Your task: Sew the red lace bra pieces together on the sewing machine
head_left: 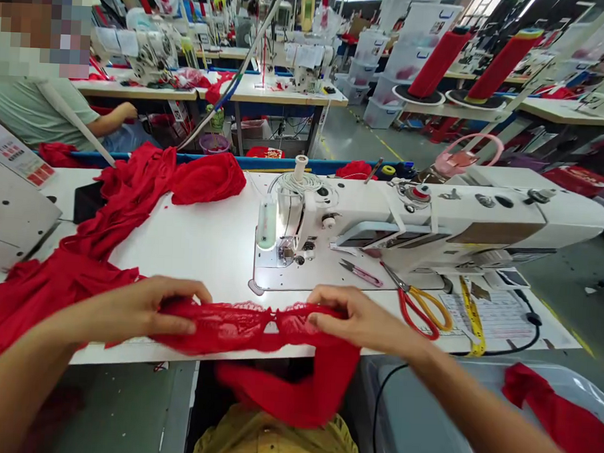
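Note:
A red lace garment (pixel 245 327), which looks like a bra, is stretched between my hands at the front edge of the sewing table (pixel 201 235). My left hand (pixel 161 310) pinches its left part, thumb towards me. On the right part, my right hand (pixel 345 315) has its thumb and fingers closed over the lace. A small gap shows where the two lace halves join in the middle. The garment's red band (pixel 315 387) hangs below the table edge in a loop. Just beyond my hands stands a white sewing machine (pixel 372 216), its needle area lit.
Red fabric (pixel 96 231) is heaped on the left. Thread snips (pixel 361 272), scissors (pixel 421 305) and a yellow tape measure (pixel 472 317) lie right of the needle. A grey bin (pixel 424 412) stands below right. Across the table, a person (pixel 51 109) sits at the left.

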